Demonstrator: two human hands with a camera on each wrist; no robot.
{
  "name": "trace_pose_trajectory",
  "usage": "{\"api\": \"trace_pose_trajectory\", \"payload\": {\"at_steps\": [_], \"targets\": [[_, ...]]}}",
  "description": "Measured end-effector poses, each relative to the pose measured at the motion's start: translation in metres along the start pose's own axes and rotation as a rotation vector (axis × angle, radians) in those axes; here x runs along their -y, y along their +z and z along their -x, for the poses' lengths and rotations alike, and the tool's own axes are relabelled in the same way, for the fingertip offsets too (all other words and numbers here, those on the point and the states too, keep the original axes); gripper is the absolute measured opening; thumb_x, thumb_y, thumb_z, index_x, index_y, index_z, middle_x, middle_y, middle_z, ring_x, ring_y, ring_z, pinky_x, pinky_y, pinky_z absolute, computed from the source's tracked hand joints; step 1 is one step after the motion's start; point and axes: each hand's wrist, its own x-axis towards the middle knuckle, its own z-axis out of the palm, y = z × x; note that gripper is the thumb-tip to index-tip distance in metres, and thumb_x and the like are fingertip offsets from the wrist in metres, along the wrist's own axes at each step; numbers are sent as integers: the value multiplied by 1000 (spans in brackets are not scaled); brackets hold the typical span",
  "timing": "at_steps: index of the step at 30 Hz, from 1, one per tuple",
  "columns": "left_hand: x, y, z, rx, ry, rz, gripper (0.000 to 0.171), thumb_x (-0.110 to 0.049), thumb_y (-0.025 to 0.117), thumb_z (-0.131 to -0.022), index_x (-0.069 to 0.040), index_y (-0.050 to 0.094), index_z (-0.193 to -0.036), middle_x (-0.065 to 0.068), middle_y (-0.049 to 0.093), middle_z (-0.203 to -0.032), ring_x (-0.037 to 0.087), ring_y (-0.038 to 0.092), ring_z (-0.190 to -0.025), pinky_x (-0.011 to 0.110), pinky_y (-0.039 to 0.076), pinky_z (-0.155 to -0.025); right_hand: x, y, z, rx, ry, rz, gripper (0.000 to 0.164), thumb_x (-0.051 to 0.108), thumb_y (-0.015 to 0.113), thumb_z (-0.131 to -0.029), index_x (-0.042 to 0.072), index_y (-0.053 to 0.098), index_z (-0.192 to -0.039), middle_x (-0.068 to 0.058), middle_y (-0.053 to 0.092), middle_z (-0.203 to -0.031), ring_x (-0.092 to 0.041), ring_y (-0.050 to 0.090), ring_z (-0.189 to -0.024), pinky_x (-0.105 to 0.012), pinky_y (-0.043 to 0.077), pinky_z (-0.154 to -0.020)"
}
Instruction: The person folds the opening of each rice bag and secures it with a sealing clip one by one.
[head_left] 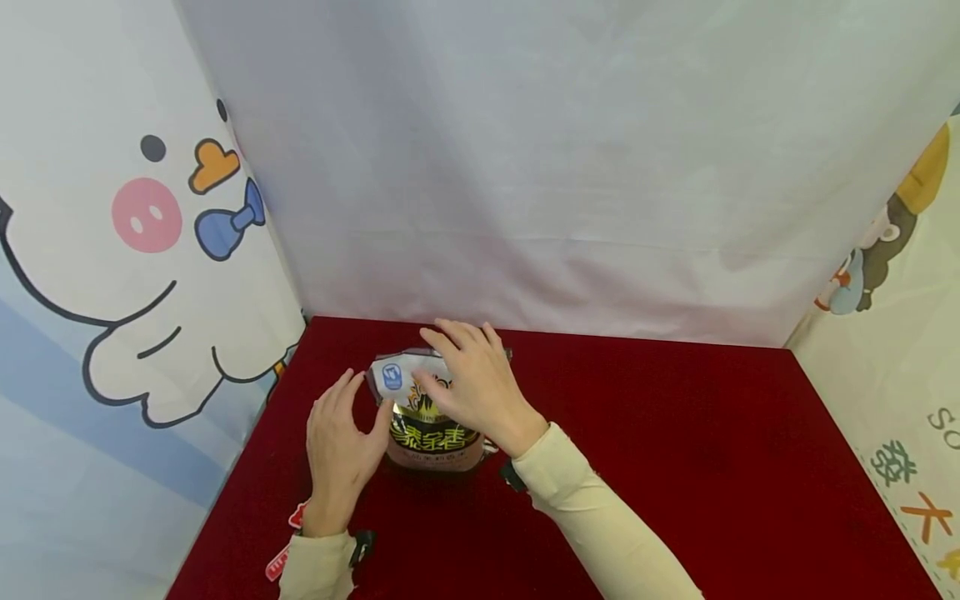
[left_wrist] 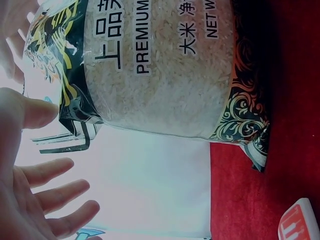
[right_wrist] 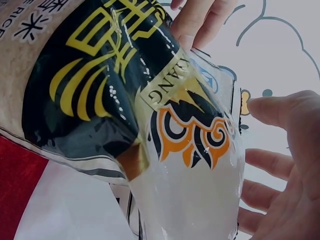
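A bag of rice (head_left: 435, 437) stands on the red cloth with its pale top part bent over. Its grains (left_wrist: 160, 90) show through a clear window in the left wrist view. My left hand (head_left: 337, 442) is at the bag's left side, fingers spread and thumb close to the upper corner. Over the top of the bag reaches my right hand (head_left: 480, 383), its fingers extended. In the right wrist view, the right hand's thumb and fingers lie spread along the bag's printed top end (right_wrist: 190, 135); whether they touch it, I cannot tell.
Beside my left forearm lie a small red-and-white piece (head_left: 298, 514) and a red strip with white marks (head_left: 276, 565), partly hidden by the arm. The red cloth (head_left: 675, 467) extends to the right. White curtain (head_left: 562, 167) hangs behind, with printed cartoon sheets on both sides.
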Motion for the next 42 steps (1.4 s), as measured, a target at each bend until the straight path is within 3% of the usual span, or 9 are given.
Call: {"api": "trace_pose_trajectory", "payload": {"at_steps": [12,27,34,42], "targets": [[-2,0,-5,12,-4,3,59,-32,77,-95,-1,64,-143,22,58,-155,46,52,-143,68,39,-118,3,2,-5,44,4,9,52,40,70,-102,14,64,-147,-11,64,-151,-32,59,-141,-66,34,-124],[2,-15,-11,9,33,57,56,-32,77,-95,-3,67,-141,20,57,-156,45,52,-143,67,41,-116,26,7,-3,39,40,72,50,41,70,-102,16,66,-145,-5,72,-140,-27,66,-132,-68,34,-123],[3,-17,-14,20,20,58,56,-33,77,-95,-4,66,-142,21,58,-156,45,53,-143,67,41,-116,32,8,-5,46,47,65,52,41,68,-104,17,62,-150,-5,72,-140,-26,67,-132,-69,33,-123],[6,-16,-17,40,2,60,55,-35,76,-96,-5,67,-141,20,58,-156,44,54,-142,66,42,-115,35,10,-9,46,55,95,47,42,68,-104,18,67,-143,-3,74,-138,-25,68,-131,-68,34,-123]]}}
